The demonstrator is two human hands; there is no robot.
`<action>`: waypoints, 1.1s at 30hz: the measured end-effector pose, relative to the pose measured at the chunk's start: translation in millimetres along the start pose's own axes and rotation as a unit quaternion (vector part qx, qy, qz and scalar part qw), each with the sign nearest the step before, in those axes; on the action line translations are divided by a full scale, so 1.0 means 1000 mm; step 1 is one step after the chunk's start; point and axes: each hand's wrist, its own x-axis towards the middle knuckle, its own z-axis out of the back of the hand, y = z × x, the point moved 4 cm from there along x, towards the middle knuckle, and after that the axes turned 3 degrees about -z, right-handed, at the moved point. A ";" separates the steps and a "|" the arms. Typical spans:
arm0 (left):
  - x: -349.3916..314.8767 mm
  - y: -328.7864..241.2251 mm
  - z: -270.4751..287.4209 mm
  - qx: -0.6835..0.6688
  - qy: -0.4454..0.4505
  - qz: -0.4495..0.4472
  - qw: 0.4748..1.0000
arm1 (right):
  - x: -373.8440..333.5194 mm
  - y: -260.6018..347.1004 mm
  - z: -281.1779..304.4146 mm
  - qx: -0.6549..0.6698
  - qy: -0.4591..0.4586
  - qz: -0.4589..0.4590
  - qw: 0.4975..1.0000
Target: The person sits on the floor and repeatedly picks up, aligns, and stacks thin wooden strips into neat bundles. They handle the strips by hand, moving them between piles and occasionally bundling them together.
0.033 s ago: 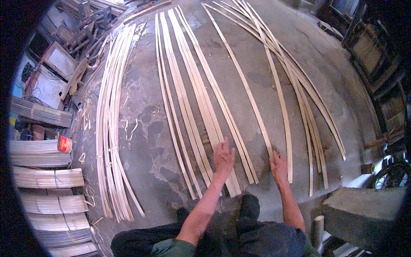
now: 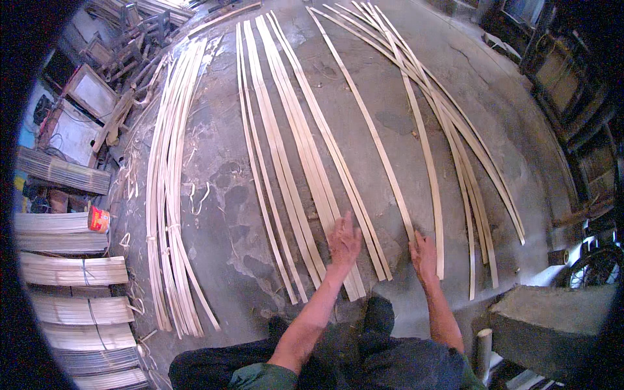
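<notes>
Long pale bamboo strips lie in rows on the floor in front of me. My left hand point(image 2: 344, 244) is over the near ends of a group of strips point(image 2: 314, 175), its fingers apart, holding nothing; whether it touches them I cannot tell. To the right, my right hand point(image 2: 424, 253) has its fingers closed at the near end of a single strip point(image 2: 380, 149). Another single strip point(image 2: 426, 169) passes just right of that hand. Farther right, several strips point(image 2: 465, 146) cross each other.
A tied bundle of strips point(image 2: 170, 175) lies at the left. Stacks of shorter slats point(image 2: 78, 268) line the left edge, with a red packet point(image 2: 99, 220) on one. A concrete block point(image 2: 552, 318) stands at the lower right. Wooden lumber point(image 2: 130, 52) is piled at the far left.
My left hand has shifted slightly to the right and toward me. The right hand and the strips look almost unmoved.
</notes>
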 end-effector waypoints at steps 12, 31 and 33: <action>-0.024 -0.034 -0.037 0.074 0.027 -0.114 0.990 | -0.015 0.053 0.055 0.271 -0.060 -0.051 0.959; -0.020 -0.033 -0.042 0.108 0.051 -0.093 0.989 | 0.019 0.069 -0.018 0.214 0.022 0.006 0.976; -0.020 -0.036 -0.040 0.091 0.057 -0.087 0.990 | 0.017 0.072 -0.015 0.185 -0.077 0.078 0.977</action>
